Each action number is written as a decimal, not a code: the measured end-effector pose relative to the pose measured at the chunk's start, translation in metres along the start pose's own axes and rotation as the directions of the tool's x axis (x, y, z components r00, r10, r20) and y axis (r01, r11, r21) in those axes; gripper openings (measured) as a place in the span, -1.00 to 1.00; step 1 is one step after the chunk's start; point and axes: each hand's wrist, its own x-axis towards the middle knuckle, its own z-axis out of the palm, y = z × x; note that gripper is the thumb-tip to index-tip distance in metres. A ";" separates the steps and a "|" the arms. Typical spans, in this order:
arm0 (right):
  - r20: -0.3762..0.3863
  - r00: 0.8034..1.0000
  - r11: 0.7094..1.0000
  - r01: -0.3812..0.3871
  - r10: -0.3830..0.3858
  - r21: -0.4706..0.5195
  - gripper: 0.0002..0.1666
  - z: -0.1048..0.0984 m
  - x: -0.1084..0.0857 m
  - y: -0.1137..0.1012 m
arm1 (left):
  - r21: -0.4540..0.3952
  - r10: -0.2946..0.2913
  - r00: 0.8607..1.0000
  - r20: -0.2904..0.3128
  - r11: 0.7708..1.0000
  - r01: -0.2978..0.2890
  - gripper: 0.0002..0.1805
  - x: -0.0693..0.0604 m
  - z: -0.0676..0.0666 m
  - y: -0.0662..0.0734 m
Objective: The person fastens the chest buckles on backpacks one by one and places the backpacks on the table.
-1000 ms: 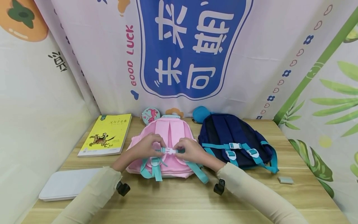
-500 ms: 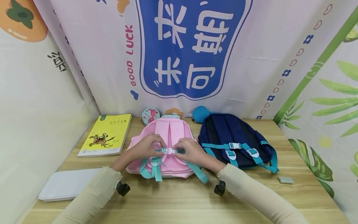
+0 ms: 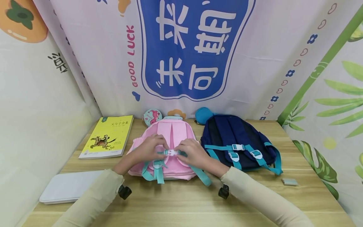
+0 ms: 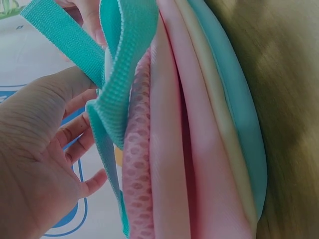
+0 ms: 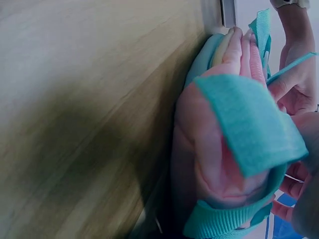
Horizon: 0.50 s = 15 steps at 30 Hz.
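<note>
A pink backpack lies on the table with its strap side up. Across its middle runs a turquoise strap with a white buckle. My left hand pinches the buckle's left end between thumb and fingertips. At the other end my right hand pinches the strap and buckle in the same way. Whether the buckle's two halves are fully clicked together, I cannot tell. Turquoise webbing hides the left fingertips in the left wrist view. A loose turquoise strap end covers part of the bag in the right wrist view.
To the right lies a navy backpack with teal straps. A yellow book is at the back left, and a white flat case sits in front of it. A small grey object lies near the right edge. Printed cloth hangs behind.
Both hands keep their pinch on the buckle. They and the bag have hardly moved; the right wrist has shifted very slightly.
</note>
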 end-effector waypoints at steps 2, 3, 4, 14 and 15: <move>0.003 1.000 1.000 0.002 -0.002 -0.013 -0.76 0.000 0.000 0.000 | 0.014 0.014 1.000 -0.006 1.000 -0.014 -0.80 0.000 0.000 0.000; 0.005 1.000 1.000 0.001 -0.001 -0.020 -0.76 0.001 -0.001 -0.001 | 0.018 0.020 1.000 -0.008 1.000 -0.019 -0.80 0.000 0.000 0.001; 0.006 1.000 1.000 -0.001 0.001 -0.023 -0.76 0.001 -0.001 -0.001 | 0.022 0.023 1.000 -0.010 0.999 -0.023 -0.79 0.000 0.000 0.001; 0.028 0.999 0.999 -0.032 0.032 -0.008 -0.76 0.002 -0.003 -0.006 | 0.045 0.045 0.999 -0.021 0.998 -0.044 -0.79 0.000 0.002 0.001; 0.026 0.999 0.999 -0.032 0.032 -0.010 -0.76 0.002 -0.003 -0.006 | 0.048 0.047 0.999 -0.023 0.998 -0.046 -0.78 0.000 0.002 0.001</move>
